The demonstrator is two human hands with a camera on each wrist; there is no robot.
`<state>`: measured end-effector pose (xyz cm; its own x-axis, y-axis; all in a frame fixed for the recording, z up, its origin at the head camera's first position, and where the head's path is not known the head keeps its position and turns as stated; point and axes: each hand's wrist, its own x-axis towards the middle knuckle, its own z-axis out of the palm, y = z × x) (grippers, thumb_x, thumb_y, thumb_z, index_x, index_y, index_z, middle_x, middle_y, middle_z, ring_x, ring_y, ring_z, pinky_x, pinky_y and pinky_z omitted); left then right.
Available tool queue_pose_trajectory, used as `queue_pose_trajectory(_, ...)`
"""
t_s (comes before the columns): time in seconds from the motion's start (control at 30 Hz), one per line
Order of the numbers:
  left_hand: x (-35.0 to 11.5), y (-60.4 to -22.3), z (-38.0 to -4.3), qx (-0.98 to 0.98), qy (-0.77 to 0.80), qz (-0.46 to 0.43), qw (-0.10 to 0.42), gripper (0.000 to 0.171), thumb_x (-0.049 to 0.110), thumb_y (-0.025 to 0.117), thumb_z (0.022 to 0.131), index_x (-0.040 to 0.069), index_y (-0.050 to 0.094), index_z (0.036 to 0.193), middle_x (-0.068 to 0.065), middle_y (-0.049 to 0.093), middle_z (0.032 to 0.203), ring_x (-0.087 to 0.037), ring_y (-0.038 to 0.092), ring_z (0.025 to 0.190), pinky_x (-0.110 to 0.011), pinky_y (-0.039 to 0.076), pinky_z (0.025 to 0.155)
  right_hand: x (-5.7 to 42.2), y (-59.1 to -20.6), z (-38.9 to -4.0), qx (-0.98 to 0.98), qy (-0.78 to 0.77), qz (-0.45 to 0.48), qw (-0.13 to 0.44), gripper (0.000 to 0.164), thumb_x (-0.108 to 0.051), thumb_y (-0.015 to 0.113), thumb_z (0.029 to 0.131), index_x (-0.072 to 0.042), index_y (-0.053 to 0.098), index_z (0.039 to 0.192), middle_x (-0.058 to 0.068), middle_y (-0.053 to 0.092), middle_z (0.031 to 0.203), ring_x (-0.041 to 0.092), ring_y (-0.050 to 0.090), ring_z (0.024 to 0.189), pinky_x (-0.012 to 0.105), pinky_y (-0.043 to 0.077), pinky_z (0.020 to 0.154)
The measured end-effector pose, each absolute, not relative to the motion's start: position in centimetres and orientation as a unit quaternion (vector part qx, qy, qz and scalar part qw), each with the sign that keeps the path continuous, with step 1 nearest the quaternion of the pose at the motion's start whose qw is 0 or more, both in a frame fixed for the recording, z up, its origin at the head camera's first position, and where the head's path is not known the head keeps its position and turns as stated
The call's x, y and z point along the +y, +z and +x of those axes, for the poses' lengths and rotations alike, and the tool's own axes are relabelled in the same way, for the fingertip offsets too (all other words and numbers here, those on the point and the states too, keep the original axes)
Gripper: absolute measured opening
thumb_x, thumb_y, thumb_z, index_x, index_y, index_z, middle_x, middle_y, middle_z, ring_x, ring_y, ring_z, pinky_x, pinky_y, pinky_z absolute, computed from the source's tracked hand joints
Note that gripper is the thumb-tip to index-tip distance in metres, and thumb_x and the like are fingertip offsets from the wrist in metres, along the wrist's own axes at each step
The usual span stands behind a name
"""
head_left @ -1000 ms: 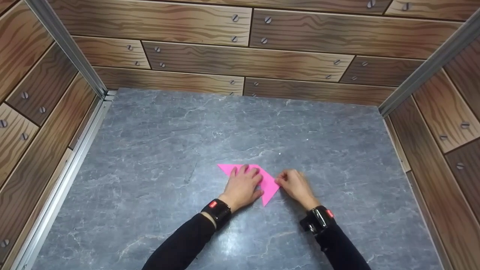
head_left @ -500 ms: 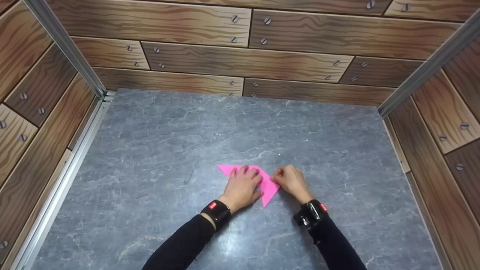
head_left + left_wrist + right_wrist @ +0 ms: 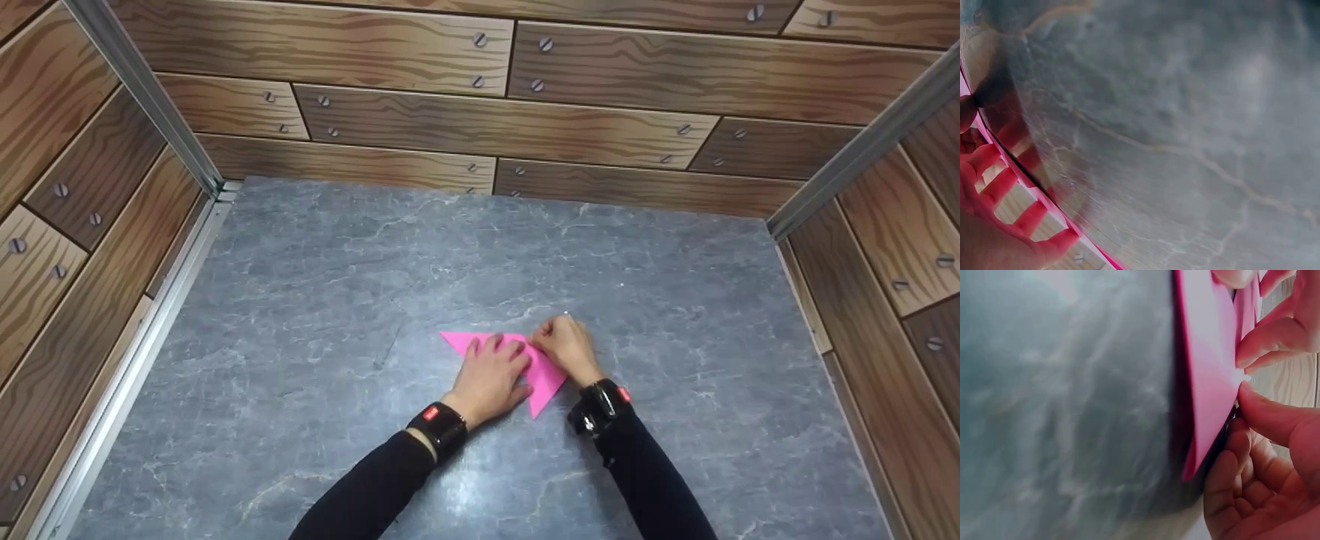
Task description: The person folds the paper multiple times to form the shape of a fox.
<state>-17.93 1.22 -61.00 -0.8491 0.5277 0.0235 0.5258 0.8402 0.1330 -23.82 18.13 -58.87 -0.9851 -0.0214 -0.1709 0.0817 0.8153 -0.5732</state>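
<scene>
A folded sheet of pink origami paper point(image 3: 546, 376) lies on the tabletop, pointed at its left, right and lower ends. My left hand point(image 3: 487, 381) rests on it with spread fingers, pressing its middle down. At the paper's upper right edge, the thumb and curled fingers of my right hand point(image 3: 568, 349) pinch the fold. In the right wrist view, the thumb point(image 3: 1272, 416) meets the paper's edge close to the left fingertips, and a layer of paper stands slightly raised. The left wrist view shows the left fingers point(image 3: 1030, 216) along the paper's thin edge.
The grey marbled tabletop point(image 3: 337, 277) extends around the paper. Wood-patterned panels point(image 3: 420, 120) enclose it at the back and both sides, with metal rails point(image 3: 142, 97) at the corners. A tiny white speck lies just beyond the right hand.
My right hand has slid up and to the left along the paper's right edge, from its right corner toward the left fingers. The left hand has stayed in place on the paper.
</scene>
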Motion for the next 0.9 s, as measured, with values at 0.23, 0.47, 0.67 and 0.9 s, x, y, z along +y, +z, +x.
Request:
queue_pose_trajectory(0.23, 1.4, -61.2, -17.8, 0.96, 0.059, 0.274, 0.008, 0.06, 0.061, 0.059, 0.097, 0.024, 0.059, 0.144, -0.001, 0.053, 0.151, -0.033, 0.046, 0.14, -0.063, 0.039, 0.112, 17.3, -58.8, -24.5, 0.957, -0.279, 0.015, 0.082, 0.01, -0.018, 0.08, 0.085, -0.01, 0.075, 0.081, 0.004, 0.074, 0.081, 0.021, 0.066, 0.073, 0.035, 0.054, 0.072)
queue_pose_trajectory(0.47, 1.5, -61.1, -18.1, 0.962, 0.053, 0.267, 0.022, 0.061, 0.063, 0.057, 0.098, 0.026, 0.057, 0.146, -0.001, 0.05, 0.154, -0.032, 0.044, 0.142, -0.062, 0.037, 0.113, 17.6, -58.3, -24.7, 0.952, -0.285, 0.013, 0.11, 0.015, -0.016, 0.079, 0.086, -0.011, 0.073, 0.073, 0.002, 0.071, 0.074, 0.017, 0.062, 0.067, 0.028, 0.049, 0.063)
queue_pose_trajectory(0.67, 1.3, -61.2, -18.3, 0.962, 0.056, 0.266, 0.022, 0.059, 0.062, 0.059, 0.097, 0.025, 0.059, 0.144, 0.0, 0.051, 0.152, -0.031, 0.045, 0.14, -0.061, 0.038, 0.113, 18.4, -58.0, -24.5, 0.952, -0.278, -0.001, 0.124, 0.02, -0.013, 0.079, 0.083, -0.011, 0.07, 0.065, -0.001, 0.067, 0.066, 0.016, 0.058, 0.063, 0.027, 0.044, 0.059)
queue_pose_trajectory(0.9, 1.2, -61.3, -18.2, 0.961, 0.07, 0.269, 0.009, 0.055, 0.06, 0.061, 0.097, 0.023, 0.062, 0.138, -0.002, 0.054, 0.148, -0.032, 0.046, 0.139, -0.062, 0.039, 0.112, 20.2, -57.7, -23.6, 0.948, -0.277, -0.017, 0.157, 0.033, -0.012, 0.078, 0.085, -0.014, 0.06, 0.056, -0.006, 0.052, 0.055, 0.011, 0.046, 0.054, 0.024, 0.036, 0.053)
